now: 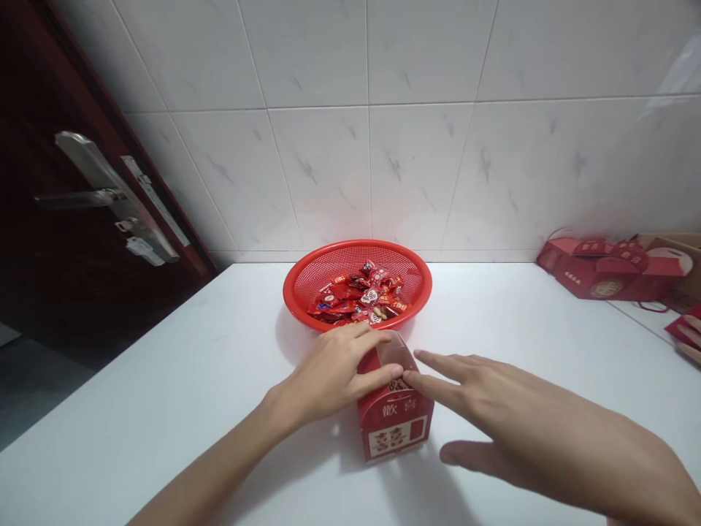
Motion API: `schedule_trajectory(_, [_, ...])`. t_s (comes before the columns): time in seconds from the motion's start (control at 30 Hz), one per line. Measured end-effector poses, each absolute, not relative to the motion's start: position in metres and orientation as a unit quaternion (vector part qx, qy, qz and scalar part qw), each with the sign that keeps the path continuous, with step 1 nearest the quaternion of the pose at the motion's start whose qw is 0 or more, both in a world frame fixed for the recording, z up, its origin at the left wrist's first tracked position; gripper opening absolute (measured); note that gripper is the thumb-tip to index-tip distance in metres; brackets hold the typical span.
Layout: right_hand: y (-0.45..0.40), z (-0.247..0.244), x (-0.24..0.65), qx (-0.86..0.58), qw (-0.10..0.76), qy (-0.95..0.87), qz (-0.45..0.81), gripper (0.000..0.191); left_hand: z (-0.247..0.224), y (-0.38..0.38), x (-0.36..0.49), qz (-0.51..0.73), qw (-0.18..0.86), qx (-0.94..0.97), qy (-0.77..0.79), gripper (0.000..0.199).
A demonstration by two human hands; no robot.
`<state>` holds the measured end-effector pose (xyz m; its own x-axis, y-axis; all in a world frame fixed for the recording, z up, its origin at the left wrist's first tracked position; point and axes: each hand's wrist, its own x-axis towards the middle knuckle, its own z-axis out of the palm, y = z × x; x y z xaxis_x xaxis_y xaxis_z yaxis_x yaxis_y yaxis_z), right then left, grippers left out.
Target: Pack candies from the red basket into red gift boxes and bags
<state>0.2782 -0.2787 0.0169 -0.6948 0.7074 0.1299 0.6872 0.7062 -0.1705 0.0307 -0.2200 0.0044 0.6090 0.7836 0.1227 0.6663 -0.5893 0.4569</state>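
A small red gift box with gold and white Chinese characters stands upright on the white table, its top open. My left hand is curved over the box's left side, thumb at the front of the rim and fingers toward the back. At the box's right side is my right hand, its fingers stretched out and apart; the index fingertip is at the front rim, near my left thumb. Just behind the box sits a red plastic basket holding many wrapped sweets and a few peanuts.
Several red boxes with cord handles lie by the wall at the right, beside a cardboard box. Another person's hand shows at the right edge, on something red. A dark door with a metal handle stands at the left.
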Motion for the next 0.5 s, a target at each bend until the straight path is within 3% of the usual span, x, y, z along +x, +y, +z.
schedule_trajectory(0.2, [-0.279,0.023,0.275,-0.346,0.084,-0.928,0.111,0.070,-0.021,-0.224,0.037,0.211,0.088,0.893,0.388,0.023])
schedule_trajectory(0.5, [-0.269,0.024,0.261,-0.320,0.026,-0.934,0.158,0.045,-0.047,-0.223,0.029,0.340,0.150,0.847,0.381,0.027])
